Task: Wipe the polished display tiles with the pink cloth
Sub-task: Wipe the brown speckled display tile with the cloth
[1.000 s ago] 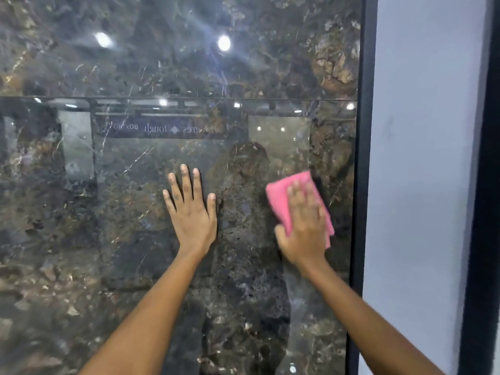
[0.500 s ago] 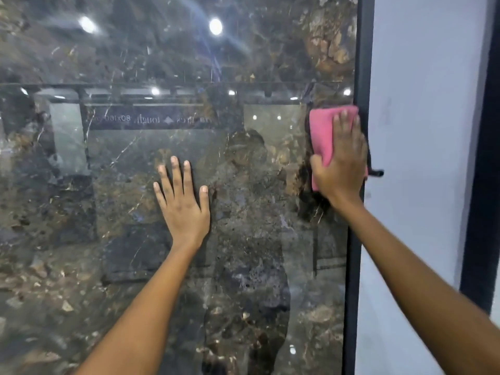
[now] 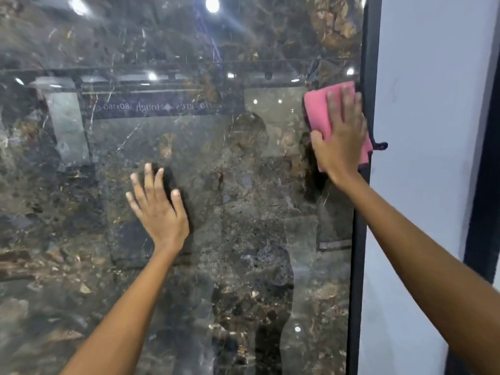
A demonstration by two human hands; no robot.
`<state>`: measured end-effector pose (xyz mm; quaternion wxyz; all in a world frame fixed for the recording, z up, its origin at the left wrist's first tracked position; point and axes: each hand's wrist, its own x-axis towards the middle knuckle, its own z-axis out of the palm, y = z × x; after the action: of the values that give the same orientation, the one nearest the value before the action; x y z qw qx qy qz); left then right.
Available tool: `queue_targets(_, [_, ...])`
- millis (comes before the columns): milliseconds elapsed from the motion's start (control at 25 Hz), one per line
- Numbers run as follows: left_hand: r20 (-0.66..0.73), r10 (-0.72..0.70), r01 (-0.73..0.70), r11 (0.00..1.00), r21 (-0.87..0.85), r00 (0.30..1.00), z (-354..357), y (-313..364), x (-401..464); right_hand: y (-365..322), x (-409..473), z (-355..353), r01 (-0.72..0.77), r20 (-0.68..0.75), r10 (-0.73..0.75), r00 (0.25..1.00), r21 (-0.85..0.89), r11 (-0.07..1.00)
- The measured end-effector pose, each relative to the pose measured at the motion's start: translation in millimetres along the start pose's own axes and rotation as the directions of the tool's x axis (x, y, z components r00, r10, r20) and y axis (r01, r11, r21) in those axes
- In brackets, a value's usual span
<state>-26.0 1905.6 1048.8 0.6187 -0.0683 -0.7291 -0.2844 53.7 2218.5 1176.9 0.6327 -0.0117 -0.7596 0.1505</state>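
The folded pink cloth (image 3: 319, 112) was pressed flat against the dark, glossy, marble-patterned display tile (image 3: 243, 185), right up at the tile's right edge, just below the thin horizontal joint line. It was covered by the right hand (image 3: 341, 142), fingers laid straight and spread over the fabric, thumb hooked along the cloth's lower left side; nothing was clenched, the cloth being pinned by the palm. The cloth's far corner was seen overlapping the black vertical frame strip (image 3: 364, 212) bordering the tile. Toward the tile's middle, lower than the cloth and well apart from it, the left hand (image 3: 157, 207) was held open, fingers spread, against or just off the surface — contact could not be told. Ceiling lights (image 3: 212, 4) were reflected near the top edge. A pale grey wall (image 3: 422, 104) was seen beyond the frame.
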Motion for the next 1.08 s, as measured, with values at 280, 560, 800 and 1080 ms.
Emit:
queue_targets(280, [0.099, 0.043, -0.052, 0.994, 0.095, 0.994, 0, -39, -22, -8, -207, 52, 0.908, 0.483, -0.816, 0.318, 0.092, 0.408])
queue_targets(560, [0.059, 0.058, -0.061, 0.997, 0.040, 0.997, 3, -41, -24, -69, -17, 40, 0.284, -0.062, -0.280, 0.958, 0.086, 0.955])
queue_targets(800, [0.091, 0.022, -0.012, 0.994, -0.109, 0.996, -8, -39, -27, -43, -257, 101, 0.929, 0.399, -0.885, 0.241, 0.169, 0.329])
queue_targets(1080, [0.245, 0.111, -0.111, 0.994, -0.014, 0.963, 12, -20, -124, 37, -130, 28, 0.768, 0.293, -0.742, 0.603, 0.038, 0.639])
